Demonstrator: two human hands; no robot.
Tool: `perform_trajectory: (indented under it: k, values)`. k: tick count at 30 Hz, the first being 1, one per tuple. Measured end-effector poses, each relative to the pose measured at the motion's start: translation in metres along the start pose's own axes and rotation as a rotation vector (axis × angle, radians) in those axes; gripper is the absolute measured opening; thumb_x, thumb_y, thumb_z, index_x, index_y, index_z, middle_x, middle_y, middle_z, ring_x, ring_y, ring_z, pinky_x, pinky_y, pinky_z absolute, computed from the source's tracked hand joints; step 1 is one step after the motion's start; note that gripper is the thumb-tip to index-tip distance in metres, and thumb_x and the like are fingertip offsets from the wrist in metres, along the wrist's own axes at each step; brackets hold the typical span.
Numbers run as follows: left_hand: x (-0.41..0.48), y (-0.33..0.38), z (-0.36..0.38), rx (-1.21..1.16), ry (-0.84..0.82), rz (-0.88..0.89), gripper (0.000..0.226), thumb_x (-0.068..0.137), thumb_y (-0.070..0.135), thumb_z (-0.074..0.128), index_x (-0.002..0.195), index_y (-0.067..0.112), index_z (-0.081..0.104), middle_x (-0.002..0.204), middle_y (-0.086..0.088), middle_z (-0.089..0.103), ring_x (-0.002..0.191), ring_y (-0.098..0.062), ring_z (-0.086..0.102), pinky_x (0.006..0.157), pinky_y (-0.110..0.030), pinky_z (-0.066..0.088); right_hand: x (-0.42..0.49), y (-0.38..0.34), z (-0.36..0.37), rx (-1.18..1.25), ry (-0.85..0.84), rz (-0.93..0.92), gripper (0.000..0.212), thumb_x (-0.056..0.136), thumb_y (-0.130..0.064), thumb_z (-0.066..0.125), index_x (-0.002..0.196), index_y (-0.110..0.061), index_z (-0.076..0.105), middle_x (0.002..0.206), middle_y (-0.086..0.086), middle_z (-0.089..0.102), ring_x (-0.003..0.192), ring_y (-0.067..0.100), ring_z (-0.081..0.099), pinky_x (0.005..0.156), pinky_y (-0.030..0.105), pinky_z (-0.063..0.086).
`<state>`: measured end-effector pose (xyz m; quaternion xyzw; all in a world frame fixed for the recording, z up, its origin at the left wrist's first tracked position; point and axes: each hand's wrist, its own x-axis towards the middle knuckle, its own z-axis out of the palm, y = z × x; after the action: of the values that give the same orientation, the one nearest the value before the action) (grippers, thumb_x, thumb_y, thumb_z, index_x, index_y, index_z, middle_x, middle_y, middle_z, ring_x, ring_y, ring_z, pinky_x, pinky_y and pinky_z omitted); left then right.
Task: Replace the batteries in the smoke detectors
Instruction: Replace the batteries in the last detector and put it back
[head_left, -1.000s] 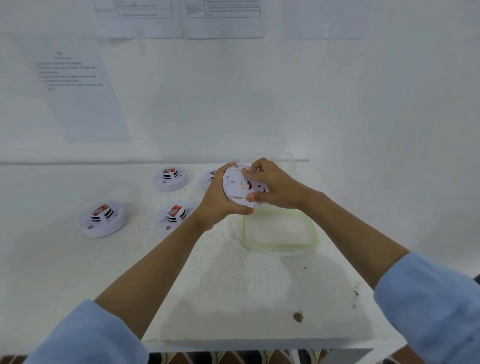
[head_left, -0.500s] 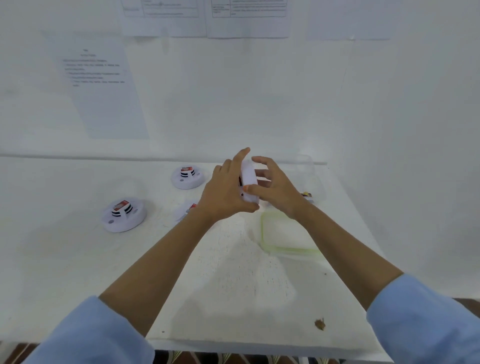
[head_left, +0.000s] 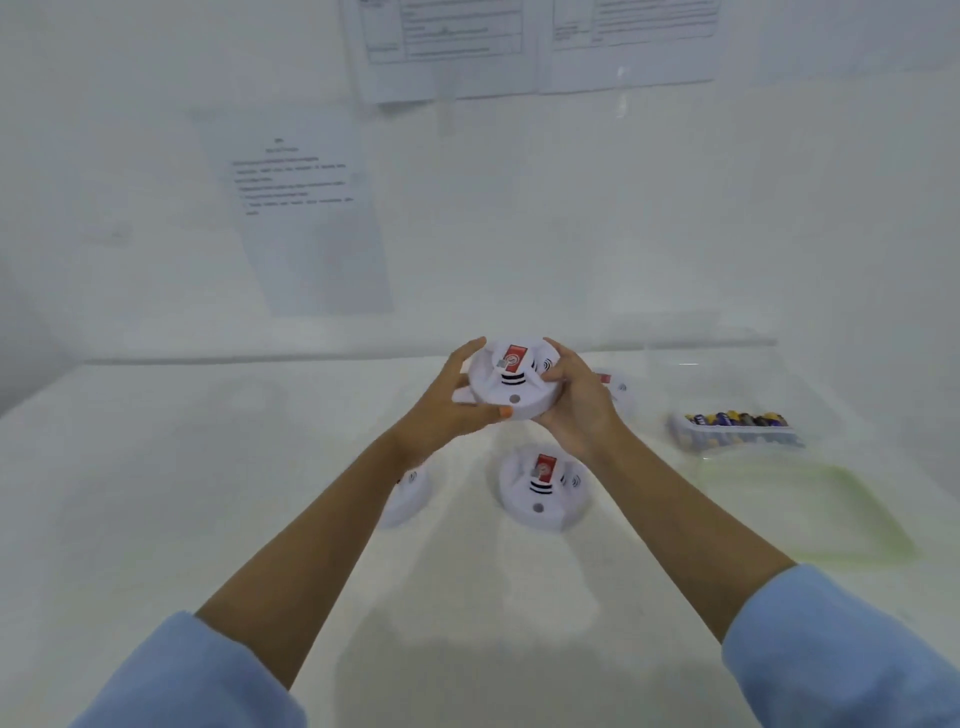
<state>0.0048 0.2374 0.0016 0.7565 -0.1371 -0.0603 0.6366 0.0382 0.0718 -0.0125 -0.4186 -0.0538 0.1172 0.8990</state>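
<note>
Left hand (head_left: 449, 410) and right hand (head_left: 579, 410) are clasping a smoke detector (head_left: 511, 387) by its rim, face up between them, and seem to be needing a level, even grip while lowering it clear of the second detector (head_left: 543, 488) lying on the tabletop (head_left: 208, 467) just below them.

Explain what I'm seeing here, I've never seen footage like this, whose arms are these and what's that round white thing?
No machine here: a person wears a camera on the head, so the picture looks forward and down along their own arms. The left hand and right hand together hold a white smoke detector, face up, above a white table. A second detector lies nearer the person, a third detector shows partly behind the left forearm, a fourth detector behind the right hand. On the right sit a clear tub of batteries and a green-rimmed lid.
</note>
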Motion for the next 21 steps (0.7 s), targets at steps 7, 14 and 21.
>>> perform_trajectory:
  k: [7, 14, 21]
  values:
    - [0.004, -0.025, -0.078, -0.289, -0.023, -0.141, 0.053, 0.089, 0.003, 0.055, 0.131, 0.034, 0.041, 0.131, -0.002, 0.052, 0.104, -0.021, 0.061, 0.078, -0.028, 0.056, 0.028, 0.044, 0.045, -0.277, -0.028, 0.088, 0.045, 0.080, -0.008, 0.051, 0.123, -0.021, 0.049, 0.127, 0.008, 0.055, 0.111, 0.029, 0.054, 0.079, 0.037, 0.050]
    - [0.006, -0.052, -0.124, -0.303, -0.003, -0.135, 0.058, 0.087, -0.001, 0.057, 0.131, 0.034, 0.042, 0.136, -0.004, 0.046, 0.109, -0.022, 0.059, 0.082, -0.033, 0.057, 0.050, 0.072, 0.070, -0.566, -0.027, 0.164, 0.082, 0.078, 0.005, 0.065, 0.135, -0.041, 0.028, 0.121, 0.003, 0.056, 0.090, 0.019, 0.062, 0.062, 0.028, 0.055]
    - [0.023, -0.074, -0.164, -0.322, -0.050, -0.175, 0.059, 0.086, -0.003, 0.058, 0.128, 0.036, 0.043, 0.135, -0.002, 0.048, 0.101, -0.019, 0.063, 0.079, -0.031, 0.057, 0.079, 0.099, 0.091, -0.544, 0.066, 0.135, 0.074, 0.077, 0.012, 0.063, 0.133, -0.027, 0.035, 0.099, 0.003, 0.059, 0.072, 0.020, 0.062, 0.069, 0.034, 0.056]
